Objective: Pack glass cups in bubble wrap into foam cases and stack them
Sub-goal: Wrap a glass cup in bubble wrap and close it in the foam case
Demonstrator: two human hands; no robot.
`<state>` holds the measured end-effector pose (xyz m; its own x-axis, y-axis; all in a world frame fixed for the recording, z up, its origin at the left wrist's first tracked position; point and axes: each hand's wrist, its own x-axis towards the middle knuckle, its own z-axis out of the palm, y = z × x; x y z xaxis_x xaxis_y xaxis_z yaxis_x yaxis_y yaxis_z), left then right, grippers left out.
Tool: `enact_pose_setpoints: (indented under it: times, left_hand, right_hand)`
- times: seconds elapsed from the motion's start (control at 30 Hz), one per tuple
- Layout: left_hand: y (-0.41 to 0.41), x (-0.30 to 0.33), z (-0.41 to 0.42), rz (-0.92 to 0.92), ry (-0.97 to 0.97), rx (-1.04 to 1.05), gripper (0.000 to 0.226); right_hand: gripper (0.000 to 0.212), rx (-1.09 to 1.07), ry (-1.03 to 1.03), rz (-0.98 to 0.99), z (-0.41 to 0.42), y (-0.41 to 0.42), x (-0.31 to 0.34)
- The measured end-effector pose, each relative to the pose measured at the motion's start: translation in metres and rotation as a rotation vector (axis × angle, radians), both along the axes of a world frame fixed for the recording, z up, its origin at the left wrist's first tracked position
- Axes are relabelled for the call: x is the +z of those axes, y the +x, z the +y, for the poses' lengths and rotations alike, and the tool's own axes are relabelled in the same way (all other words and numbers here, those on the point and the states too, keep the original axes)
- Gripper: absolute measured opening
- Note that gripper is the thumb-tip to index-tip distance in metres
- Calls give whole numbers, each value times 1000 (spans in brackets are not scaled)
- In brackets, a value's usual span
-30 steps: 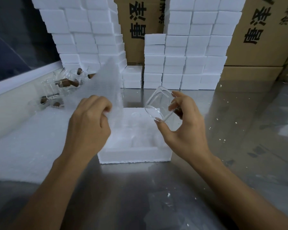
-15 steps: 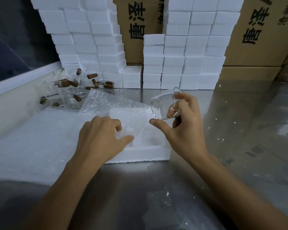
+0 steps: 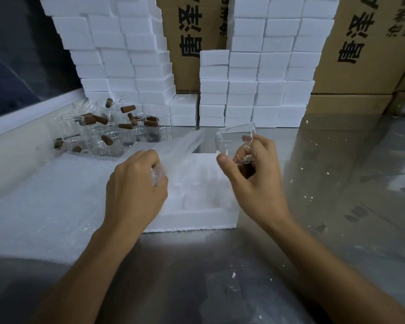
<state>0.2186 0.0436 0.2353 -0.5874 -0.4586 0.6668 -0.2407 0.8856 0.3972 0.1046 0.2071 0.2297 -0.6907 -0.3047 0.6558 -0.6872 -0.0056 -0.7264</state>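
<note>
An open white foam case (image 3: 192, 218) lies on the steel table in front of me. A sheet of bubble wrap (image 3: 180, 148) is draped over the case's left and back part. My left hand (image 3: 136, 188) rests on the case, its fingers closed on a bunched edge of the sheet. My right hand (image 3: 250, 181) holds a clear glass cup (image 3: 234, 141) above the case's right back corner, tilted on its side with the rim toward the left. The inside of the case is mostly hidden by wrap and hands.
A pile of bubble wrap sheets (image 3: 45, 202) covers the table at left. Several glass cups with brown wooden handles (image 3: 108, 129) lie jumbled behind it. Stacked foam cases (image 3: 255, 90) and cardboard boxes (image 3: 360, 54) stand along the back. Bare steel table (image 3: 337, 183) extends to the right.
My left hand brought the lifted bubble wrap sheet down over the foam case and now bunches its edge. My right hand raised the glass cup slightly and shifted it right.
</note>
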Motion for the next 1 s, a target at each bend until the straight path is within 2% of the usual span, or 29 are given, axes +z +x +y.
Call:
enact_pose_setpoints:
  times: [0.23,0.43,0.53,0.6,0.7,0.77,0.93,1.0]
  left_hand:
    - [-1,0,8,136,96,-67,45]
    - [-6,-3,4,88,306,-64,30]
    - [-7,1,2,93,508,-87,26]
    - [-6,3,1,85,584,-99,24]
    - [-6,3,6,20,491,-116,20]
    - [-7,1,11,23,391,-143,17]
    - [-6,5,24,125,286,-126,6]
    - [-4,6,26,150,230,-119,15]
  right_hand:
    - [28,102,-76,-212,-5,6,5]
    - [37,156,-71,-257,-3,14,11]
    - [50,301,-125,-445,-1,16,20]
    - [47,497,-198,-609,0,20,28]
    - [45,802,-285,-816,-4,28,36]
    - [28,891,-318,-904,-9,35,37]
    - [40,775,-263,-967,-15,40,30]
    - [40,742,-253,-970,-14,39,28]
